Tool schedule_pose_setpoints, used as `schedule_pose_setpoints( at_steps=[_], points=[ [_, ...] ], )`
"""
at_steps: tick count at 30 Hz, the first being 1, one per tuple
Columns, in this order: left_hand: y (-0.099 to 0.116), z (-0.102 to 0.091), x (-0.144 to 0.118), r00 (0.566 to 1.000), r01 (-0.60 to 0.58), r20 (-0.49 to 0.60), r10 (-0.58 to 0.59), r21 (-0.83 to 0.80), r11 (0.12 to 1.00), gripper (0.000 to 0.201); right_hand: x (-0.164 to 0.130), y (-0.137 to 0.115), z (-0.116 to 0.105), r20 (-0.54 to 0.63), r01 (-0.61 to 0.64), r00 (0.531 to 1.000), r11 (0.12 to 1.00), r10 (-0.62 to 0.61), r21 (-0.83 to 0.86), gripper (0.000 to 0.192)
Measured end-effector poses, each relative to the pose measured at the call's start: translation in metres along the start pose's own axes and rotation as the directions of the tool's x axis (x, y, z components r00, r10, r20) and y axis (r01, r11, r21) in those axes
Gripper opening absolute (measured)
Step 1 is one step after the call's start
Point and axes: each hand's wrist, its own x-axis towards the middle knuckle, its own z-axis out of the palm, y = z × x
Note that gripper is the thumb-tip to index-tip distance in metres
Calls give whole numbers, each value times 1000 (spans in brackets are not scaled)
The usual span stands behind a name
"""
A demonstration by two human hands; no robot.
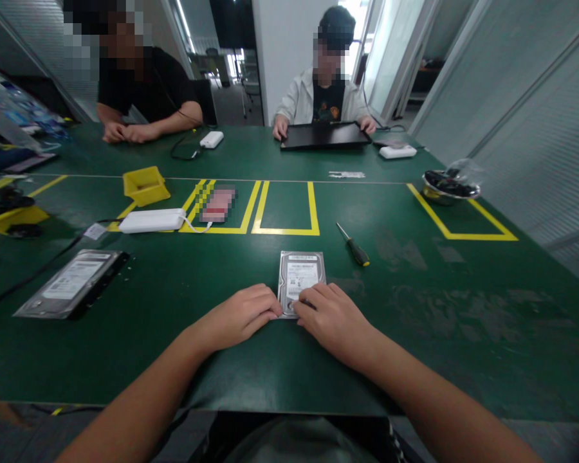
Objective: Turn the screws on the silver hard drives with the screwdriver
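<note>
A silver hard drive [303, 273] with a white label lies flat on the table in front of me. My left hand [248, 312] is closed, its fingertips pressed at the drive's lower left edge. Over the lower right part of the drive, my right hand [335, 325] has its fingers pinched together. Something small and dark shows between those fingers, too hidden to name. A screwdriver [356, 249] with a dark handle and yellow end lies to the right, beyond the drive. Another, larger-looking hard drive [74, 280] rests at the left, with tiny bits beside it.
Yellow tape outlines [289, 231] mark the green table [415, 360]. A white power bank [152, 220] is cabled to a pinkish phone-like thing [218, 204]. Beyond are a yellow bin [146, 186] and a metal bowl [451, 186]. Across sit two people, one holding a black panel [325, 136].
</note>
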Motion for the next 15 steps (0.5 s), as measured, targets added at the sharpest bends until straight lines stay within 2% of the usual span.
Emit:
schedule_pose_setpoints(
  at_steps=[7,15],
  points=[
    [1,2,-2,1000,-23,0,23,58,998,18,0,1,2,5,0,1000,1000,0,1,8],
    [2,1,0,999,22,-29,-21,12,1000,12,0,0,1,23,-6,1000,1000,6,6,7]
  ],
)
